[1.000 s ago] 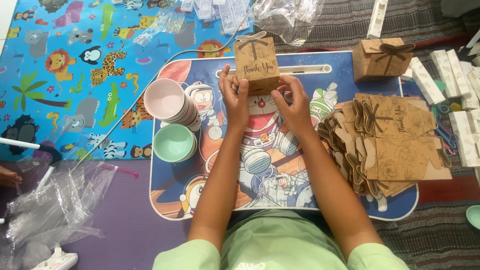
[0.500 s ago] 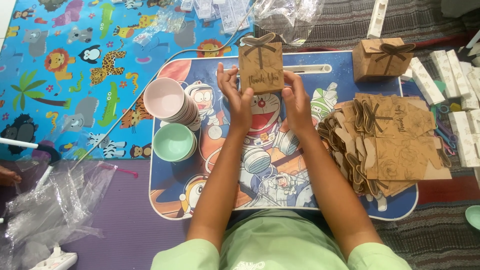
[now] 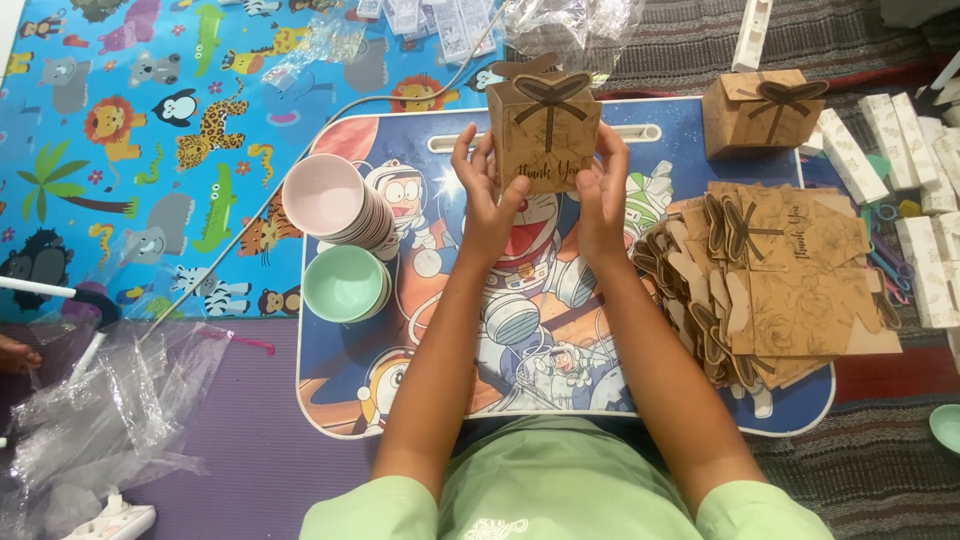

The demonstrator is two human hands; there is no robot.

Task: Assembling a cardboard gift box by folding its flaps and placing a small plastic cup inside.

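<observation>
Both hands' grip closes on brown gift box (image 3: 545, 128); lap tray (image 3: 400, 420) beneath.

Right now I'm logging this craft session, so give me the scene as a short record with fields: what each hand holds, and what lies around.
left hand: grips the left side of the brown paper box
right hand: grips the right side of the same box
box state: folded up, bow-shaped top closed, held above the lap tray
finished box: stands at the tray's far right corner
flat blanks: stacked on the tray's right side
bowls: pink stack, green stack, tray's left side
</observation>
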